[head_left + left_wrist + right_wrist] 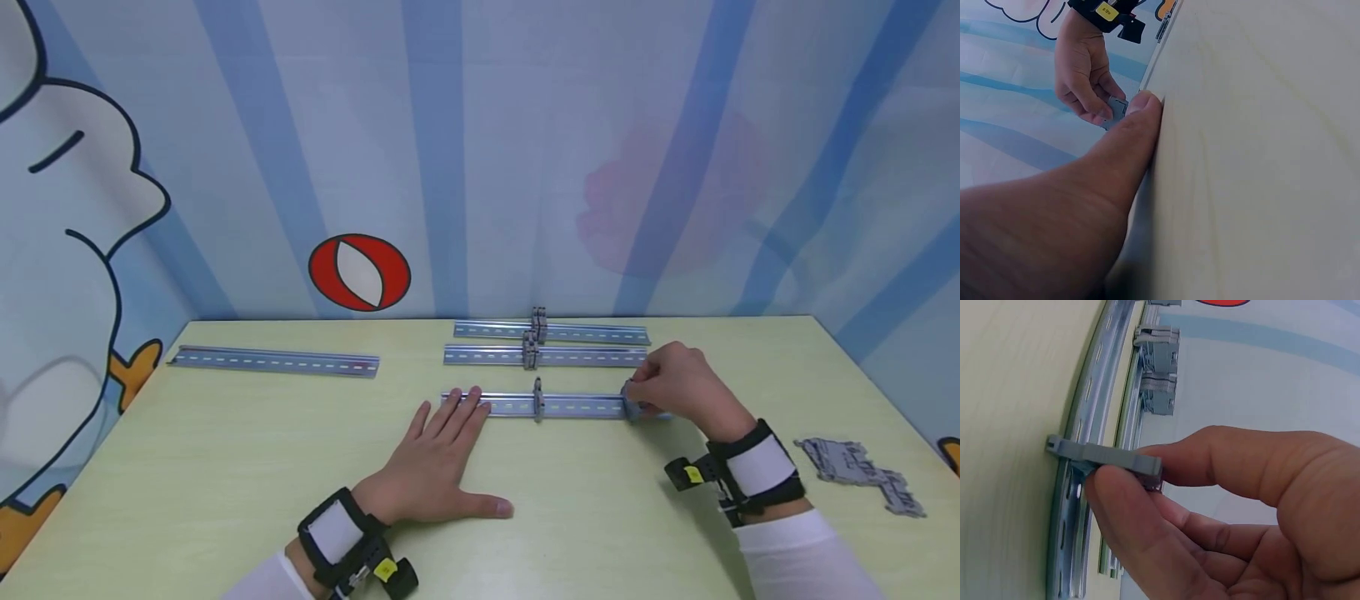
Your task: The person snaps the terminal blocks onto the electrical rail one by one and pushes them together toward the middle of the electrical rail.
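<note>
Right hand pinches a grey clip onto the near rail, left hand flat on the desk; loose clips remain.

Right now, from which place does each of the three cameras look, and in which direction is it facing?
Head: worn on the head, looks forward and down at the pale green table; both hands show, the left hand flat, the right hand at the nearest slotted metal rail.
Left wrist: low along the tabletop toward the right hand; left thumb shows.
Right wrist: looks along the rail; fingers pinch a grey plastic terminal block.
Shared: all three show that block.
</note>
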Tool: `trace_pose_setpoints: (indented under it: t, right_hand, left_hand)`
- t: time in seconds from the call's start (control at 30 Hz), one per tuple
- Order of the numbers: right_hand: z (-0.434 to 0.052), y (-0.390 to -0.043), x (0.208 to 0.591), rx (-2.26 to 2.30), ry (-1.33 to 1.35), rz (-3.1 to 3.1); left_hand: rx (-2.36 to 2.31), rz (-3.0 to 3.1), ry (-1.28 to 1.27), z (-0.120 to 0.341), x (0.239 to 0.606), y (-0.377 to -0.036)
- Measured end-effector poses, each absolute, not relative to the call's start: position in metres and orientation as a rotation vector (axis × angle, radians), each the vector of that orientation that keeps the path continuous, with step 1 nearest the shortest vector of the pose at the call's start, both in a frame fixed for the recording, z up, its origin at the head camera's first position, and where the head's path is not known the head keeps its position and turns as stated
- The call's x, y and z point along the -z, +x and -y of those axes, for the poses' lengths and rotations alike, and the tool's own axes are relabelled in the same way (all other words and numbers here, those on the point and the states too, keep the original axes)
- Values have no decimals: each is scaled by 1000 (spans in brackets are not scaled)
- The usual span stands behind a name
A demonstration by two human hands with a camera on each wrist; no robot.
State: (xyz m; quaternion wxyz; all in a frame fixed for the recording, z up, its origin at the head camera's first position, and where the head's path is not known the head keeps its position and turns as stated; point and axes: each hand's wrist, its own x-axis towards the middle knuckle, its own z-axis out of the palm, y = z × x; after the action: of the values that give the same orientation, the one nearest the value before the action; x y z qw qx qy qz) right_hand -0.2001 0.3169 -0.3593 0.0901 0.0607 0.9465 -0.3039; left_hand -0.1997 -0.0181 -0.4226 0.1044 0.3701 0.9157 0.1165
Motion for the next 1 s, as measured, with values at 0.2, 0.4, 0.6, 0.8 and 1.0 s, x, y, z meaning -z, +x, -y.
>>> trace_pose_setpoints:
  t: [0.2,0.4,0.6,0.8,1.0]
  right_hand:
    - [-309,-201,362,964,188,-2800]
    - [-305,-202,364,1043,183,-2769]
    - [-298,-202,367,1136,185,-2732]
    - [-290,-203,370,1179,158,-2718]
    - [-285,-203,376,1294,127,-2676]
  left_hand:
    - [-340,-2699,1091,18,424,-200]
    - [-334,-2706,1096,18,425,-201]
    - [-317,-2712,1090,18,425,-201]
    - [-321,-2709,1095,18,424,-200]
    - [-317,-2712,1097,18,425,-201]
